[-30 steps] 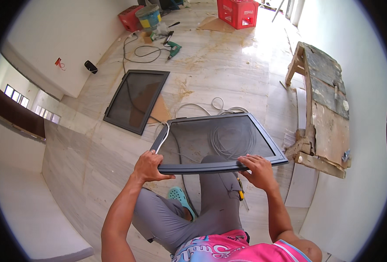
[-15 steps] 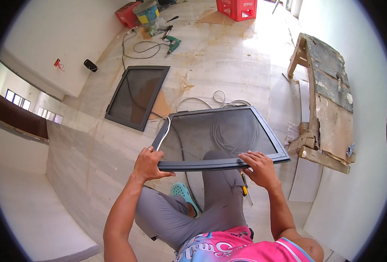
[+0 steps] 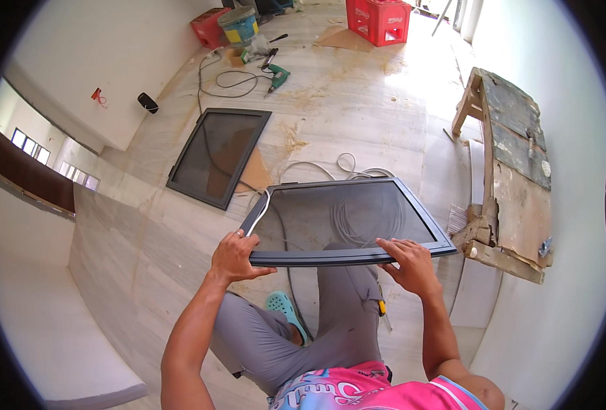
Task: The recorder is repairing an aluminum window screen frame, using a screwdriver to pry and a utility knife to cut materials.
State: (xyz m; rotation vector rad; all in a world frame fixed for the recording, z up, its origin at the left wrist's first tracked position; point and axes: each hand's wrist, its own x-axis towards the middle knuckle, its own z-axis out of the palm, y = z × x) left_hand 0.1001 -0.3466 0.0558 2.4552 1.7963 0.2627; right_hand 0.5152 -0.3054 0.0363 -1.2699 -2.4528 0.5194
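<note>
A dark grey framed screen panel is tilted over my legs, its mesh see-through. My left hand grips its near left corner, thumb below the frame. On the near edge toward the right, my right hand is closed round the frame, fingers on top. A thin white strip runs along the panel's left side to my left fingers; whether they pinch it I cannot tell. Beyond and to the left, a second framed screen panel lies on the floor, partly over a piece of cardboard.
A coiled pale cable lies partly behind the held panel. Farther off are a green power drill with its cord, a bucket and a red crate. At right stands a worn wooden bench. A yellow-handled tool lies beside my leg.
The panel's far edge has dipped slightly toward me, while both hands keep their grip on the frame. The view has shifted a little, so the background sits lower.
</note>
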